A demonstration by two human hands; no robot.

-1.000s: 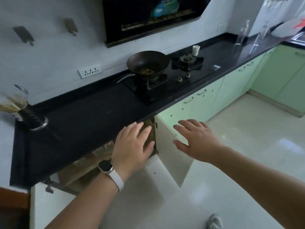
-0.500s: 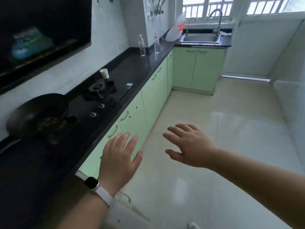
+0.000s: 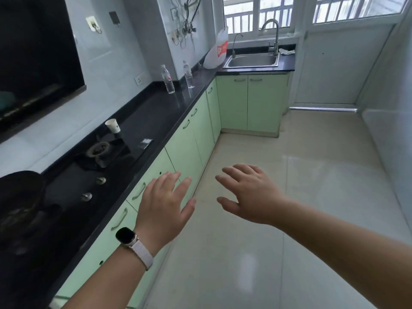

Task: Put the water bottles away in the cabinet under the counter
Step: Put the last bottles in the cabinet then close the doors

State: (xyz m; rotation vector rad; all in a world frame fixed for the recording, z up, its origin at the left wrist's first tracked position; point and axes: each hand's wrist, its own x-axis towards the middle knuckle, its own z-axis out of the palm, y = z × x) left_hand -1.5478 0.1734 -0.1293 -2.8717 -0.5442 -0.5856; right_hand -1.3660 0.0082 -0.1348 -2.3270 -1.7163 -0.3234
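Two bottles point(image 3: 167, 79) stand on the counter point(image 3: 156, 112), upper centre of frame, well apart from me. My left hand point(image 3: 165, 208) and right hand point(image 3: 252, 195) are spread, empty. Best walk closer, then take one per hand, mid-body.

Left hand point(image 3: 163, 208) and right hand point(image 3: 249, 195) outstretched, fingers spread.

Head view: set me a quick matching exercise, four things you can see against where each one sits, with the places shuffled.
Things:
1. nearer water bottle
2. paper cup
3. sink
4. watch

Places:
A. under the window
B. strapped just behind the left hand
C. standing at the far end of the counter
D. next to the stove burner

Pairs: 1-C, 2-D, 3-A, 4-B
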